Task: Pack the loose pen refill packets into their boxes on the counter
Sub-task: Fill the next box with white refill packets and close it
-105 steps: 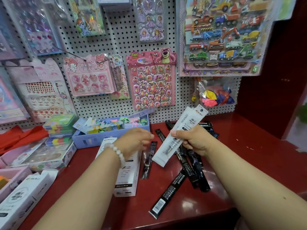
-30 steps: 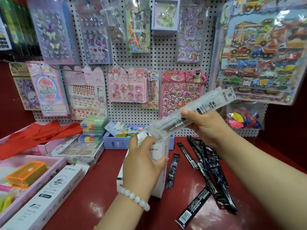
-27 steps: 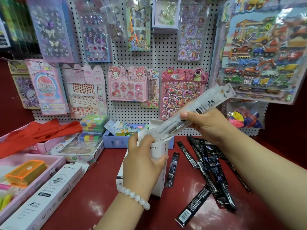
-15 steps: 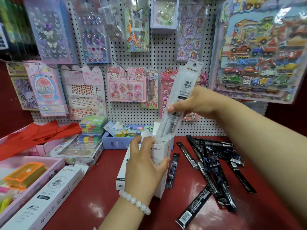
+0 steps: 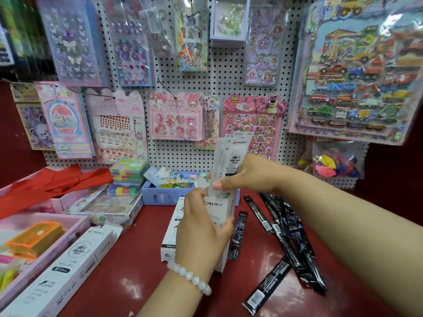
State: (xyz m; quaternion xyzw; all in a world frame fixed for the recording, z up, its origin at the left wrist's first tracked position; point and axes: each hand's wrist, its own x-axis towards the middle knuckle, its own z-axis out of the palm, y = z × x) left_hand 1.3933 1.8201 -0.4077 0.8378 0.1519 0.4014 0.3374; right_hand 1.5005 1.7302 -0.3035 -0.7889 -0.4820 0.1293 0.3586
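Note:
My left hand point(image 5: 201, 234) grips an upright white refill box point(image 5: 223, 211) standing on the red counter point(image 5: 128, 271). My right hand point(image 5: 249, 173) pinches a bundle of clear white refill packets point(image 5: 231, 159), held vertically with its lower end inside the box's open top. A second white box point(image 5: 170, 232) lies flat just behind and left of the held one. Several black refill packets point(image 5: 290, 239) lie scattered on the counter to the right. Another long white box point(image 5: 66, 271) lies open-ended at the lower left.
A blue tray point(image 5: 160, 195) of small items sits against the pegboard point(image 5: 224, 88), which is hung with sticker sheets. Pink trays point(image 5: 75, 225) and stacked colourful packs point(image 5: 128, 170) fill the left side. Red cloth point(image 5: 45, 186) lies at the far left.
My right hand turned the white packets from slanted to vertical and lowered them into the box's open top. My left hand lifted the box upright and keeps holding it.

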